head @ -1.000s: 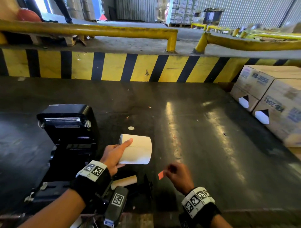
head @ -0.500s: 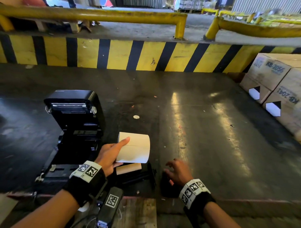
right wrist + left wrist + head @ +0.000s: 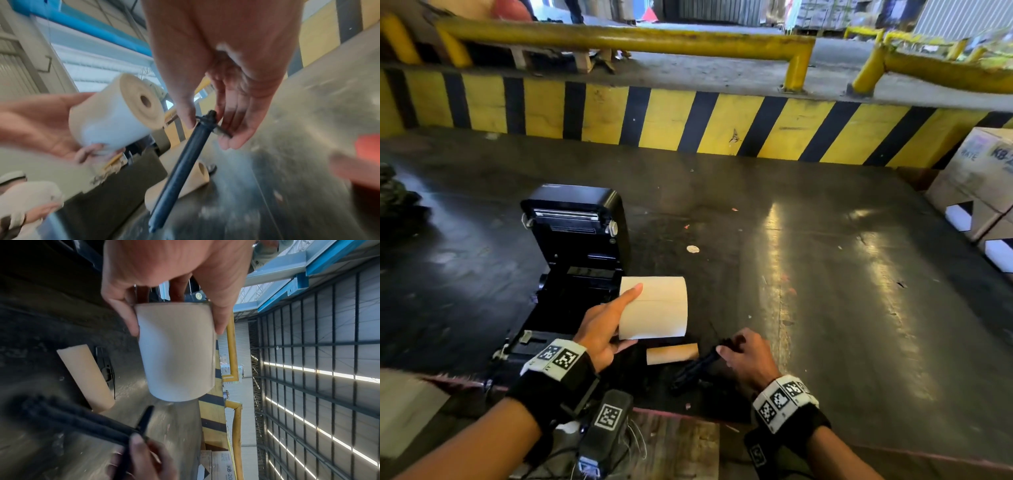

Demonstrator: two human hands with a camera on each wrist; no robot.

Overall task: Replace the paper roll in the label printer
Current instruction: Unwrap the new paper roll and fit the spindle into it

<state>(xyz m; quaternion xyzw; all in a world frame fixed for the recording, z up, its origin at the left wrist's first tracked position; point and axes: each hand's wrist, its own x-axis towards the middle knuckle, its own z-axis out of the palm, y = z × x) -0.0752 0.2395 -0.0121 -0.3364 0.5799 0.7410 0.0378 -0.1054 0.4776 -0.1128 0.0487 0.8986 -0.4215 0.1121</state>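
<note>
My left hand grips a fresh white paper roll just above the dark table, right of the black label printer, whose lid stands open. My right hand pinches one end of a black roll spindle between thumb and fingers; its other end points down toward the table's near edge. An empty brown cardboard core lies on the table between my hands, under the roll.
Cardboard boxes stand at the table's right edge. A yellow-and-black striped kerb runs along the back, with yellow rails behind it. A small white disc and scraps lie mid-table.
My right hand dropped the small orange scrap it held, moved to the near edge and picked up the black spindle. The left hand keeps holding the roll by the printer.
</note>
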